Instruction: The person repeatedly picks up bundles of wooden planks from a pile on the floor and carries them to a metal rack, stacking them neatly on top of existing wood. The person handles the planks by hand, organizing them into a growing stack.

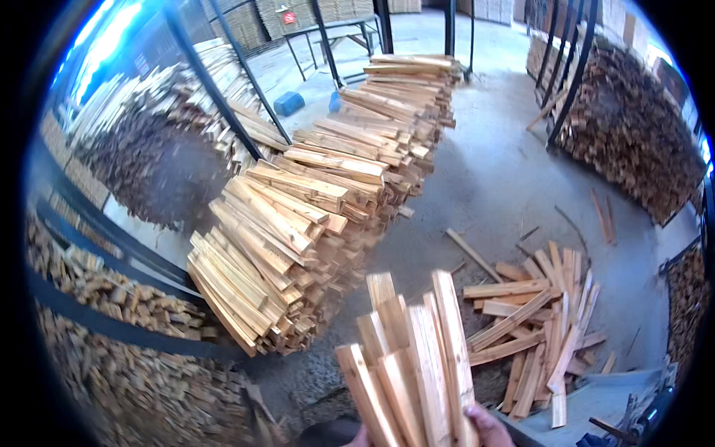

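Observation:
Between my two hands I carry a bundle of wooden slats (417, 365), held roughly upright at the lower middle. My right hand (488, 426) wraps round the bundle's right side, its fingers against the wood. At the bundle's lower left, my left hand (360, 438) presses in, mostly cut off by the picture's lower edge. Ahead and to the left runs a long stack of similar slats (298, 201), laid crosswise in rows. Right of the bundle, a loose heap of slats (521, 320) lies tangled on the floor.
Dark metal posts (216, 86) rise along the stack's left side. Darker wood piles stand at left (156, 164) and right (625, 119). A blue block-like object (289, 103) and a table (335, 33) are farther back. Stray sticks (473, 253) lie on the concrete floor (491, 171).

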The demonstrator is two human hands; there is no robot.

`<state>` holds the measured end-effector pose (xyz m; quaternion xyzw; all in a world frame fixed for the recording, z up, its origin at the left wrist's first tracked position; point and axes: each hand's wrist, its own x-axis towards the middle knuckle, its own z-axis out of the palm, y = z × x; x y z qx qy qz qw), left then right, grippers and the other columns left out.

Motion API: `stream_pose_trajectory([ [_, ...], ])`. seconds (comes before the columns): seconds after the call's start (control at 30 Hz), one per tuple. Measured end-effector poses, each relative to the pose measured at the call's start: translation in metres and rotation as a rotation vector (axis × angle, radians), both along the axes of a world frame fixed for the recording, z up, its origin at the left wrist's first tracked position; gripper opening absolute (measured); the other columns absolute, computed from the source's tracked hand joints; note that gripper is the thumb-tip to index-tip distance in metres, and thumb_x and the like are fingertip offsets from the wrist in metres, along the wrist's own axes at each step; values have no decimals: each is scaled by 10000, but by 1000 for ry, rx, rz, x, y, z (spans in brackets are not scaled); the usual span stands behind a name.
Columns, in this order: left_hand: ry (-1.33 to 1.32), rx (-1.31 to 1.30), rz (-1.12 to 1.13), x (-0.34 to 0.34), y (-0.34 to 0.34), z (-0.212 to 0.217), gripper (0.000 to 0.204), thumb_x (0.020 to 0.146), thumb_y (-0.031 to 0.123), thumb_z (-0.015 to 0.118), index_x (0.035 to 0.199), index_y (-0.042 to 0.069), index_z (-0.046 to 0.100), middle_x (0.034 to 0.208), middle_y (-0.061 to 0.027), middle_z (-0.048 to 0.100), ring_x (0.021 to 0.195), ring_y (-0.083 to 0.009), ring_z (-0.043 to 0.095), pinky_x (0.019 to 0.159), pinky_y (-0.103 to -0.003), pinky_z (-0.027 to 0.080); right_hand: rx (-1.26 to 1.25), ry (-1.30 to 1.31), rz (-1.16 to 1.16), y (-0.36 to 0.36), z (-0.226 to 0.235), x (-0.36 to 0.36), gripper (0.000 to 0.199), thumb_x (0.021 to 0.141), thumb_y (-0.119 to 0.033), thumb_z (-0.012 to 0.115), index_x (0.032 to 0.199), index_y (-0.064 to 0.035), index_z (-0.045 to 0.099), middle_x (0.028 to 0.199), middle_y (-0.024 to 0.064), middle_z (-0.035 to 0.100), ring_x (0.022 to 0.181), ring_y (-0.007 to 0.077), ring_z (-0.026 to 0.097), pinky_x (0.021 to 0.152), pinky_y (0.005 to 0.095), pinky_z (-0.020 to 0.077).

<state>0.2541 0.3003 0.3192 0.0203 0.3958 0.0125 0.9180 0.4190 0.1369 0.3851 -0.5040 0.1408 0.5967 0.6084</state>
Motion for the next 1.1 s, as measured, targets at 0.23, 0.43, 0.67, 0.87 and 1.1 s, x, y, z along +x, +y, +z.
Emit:
stream_pose_trajectory([
  [0.23,10,19,86,89,20,20,681,811,582,404,1268,78,372,1238,-117,456,1090,-263,475,923,-432,399,72,-5,170,25,-68,112,736,685,-375,625,1238,33,362,1096,127,543,943,215,559,831,335,457],
  [0.43,-39,-11,106,154,66,14,686,807,587,406,1265,78,377,1235,-114,460,1090,-262,476,924,-432,398,-76,-54,140,38,-98,186,684,700,-364,612,1210,41,404,1079,128,562,947,221,562,844,335,452],
  [0.67,-79,-39,148,245,170,5,691,802,593,409,1262,77,383,1231,-111,464,1090,-261,476,926,-431,396,-293,-249,207,172,-24,279,719,686,-374,611,1237,26,379,1112,127,542,975,219,539,861,323,424],
  [0.87,-53,-31,324,317,314,19,705,785,612,418,1242,75,410,1213,-109,483,1087,-254,479,924,-424,397,-64,-317,596,400,-4,384,638,737,-409,562,1217,-13,423,1131,101,531,1018,195,507,872,329,407],
  [1.1,145,69,524,389,513,72,705,820,533,406,1307,39,279,1314,-146,323,1205,-283,333,981,-458,319,-4,-499,905,666,-9,470,528,786,-398,528,1163,-32,476,1117,125,533,1004,201,505,879,342,387],
])
